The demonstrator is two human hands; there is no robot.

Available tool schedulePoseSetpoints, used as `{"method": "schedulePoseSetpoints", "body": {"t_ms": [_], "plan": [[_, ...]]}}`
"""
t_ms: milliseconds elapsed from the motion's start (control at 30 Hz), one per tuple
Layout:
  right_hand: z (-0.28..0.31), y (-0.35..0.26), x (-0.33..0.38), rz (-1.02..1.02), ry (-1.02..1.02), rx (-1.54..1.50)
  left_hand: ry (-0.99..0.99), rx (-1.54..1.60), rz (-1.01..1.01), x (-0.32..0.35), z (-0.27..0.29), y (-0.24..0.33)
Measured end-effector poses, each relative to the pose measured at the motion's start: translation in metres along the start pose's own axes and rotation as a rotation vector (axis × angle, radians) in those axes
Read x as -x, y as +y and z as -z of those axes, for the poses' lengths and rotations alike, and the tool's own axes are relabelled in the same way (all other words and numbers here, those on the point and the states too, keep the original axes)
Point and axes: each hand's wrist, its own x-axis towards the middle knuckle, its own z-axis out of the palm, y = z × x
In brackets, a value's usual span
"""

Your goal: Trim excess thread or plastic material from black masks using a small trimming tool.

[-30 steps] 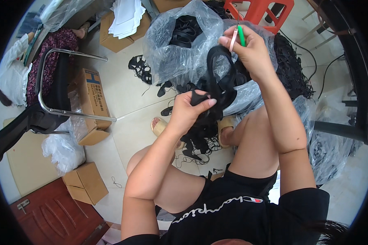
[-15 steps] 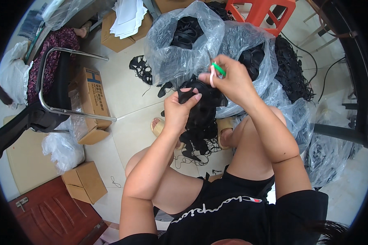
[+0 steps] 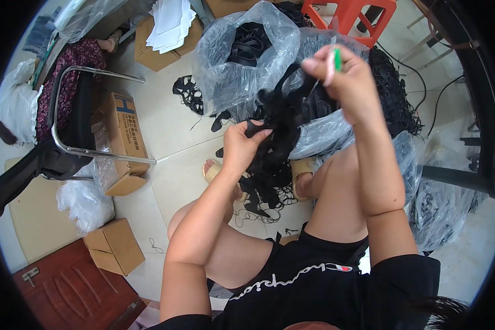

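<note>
My left hand [image 3: 242,146] pinches a black fabric piece [image 3: 283,118] between thumb and fingers, in front of my knees. One end of that piece stretches up and right to the fingertips of my right hand [image 3: 349,82], which is raised and smeared by motion. Small scissors [image 3: 336,59] with a green and pink handle stay in the right hand, blade pointing away from me. Whether the right fingertips grip the fabric or only touch it is blurred. Below, a tangle of black fabric pieces and cords [image 3: 267,190] hangs down between my feet.
Clear plastic bags [image 3: 214,71] of black pieces stand ahead, with a netlike black heap [image 3: 390,88] to their right. Behind them is a red stool [image 3: 363,19]. A metal-framed chair [image 3: 71,146], a seated person [image 3: 74,77] and cardboard boxes [image 3: 115,245] are at left.
My right hand has moved up and right with the scissors, away from the left hand. The black fabric now extends between the hands. My left hand has hardly moved.
</note>
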Motion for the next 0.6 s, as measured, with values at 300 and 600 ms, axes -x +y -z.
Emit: {"method": "schedulePoseSetpoints", "body": {"t_ms": [300, 600], "plan": [[0.069, -0.082, -0.037, -0.161, 0.012, -0.433, -0.048, 0.791, 0.323, -0.009, 0.011, 0.004], [0.074, -0.038, -0.101, -0.194, -0.234, 0.509, 0.051, 0.689, 0.417, 0.004, 0.011, 0.01]]}}
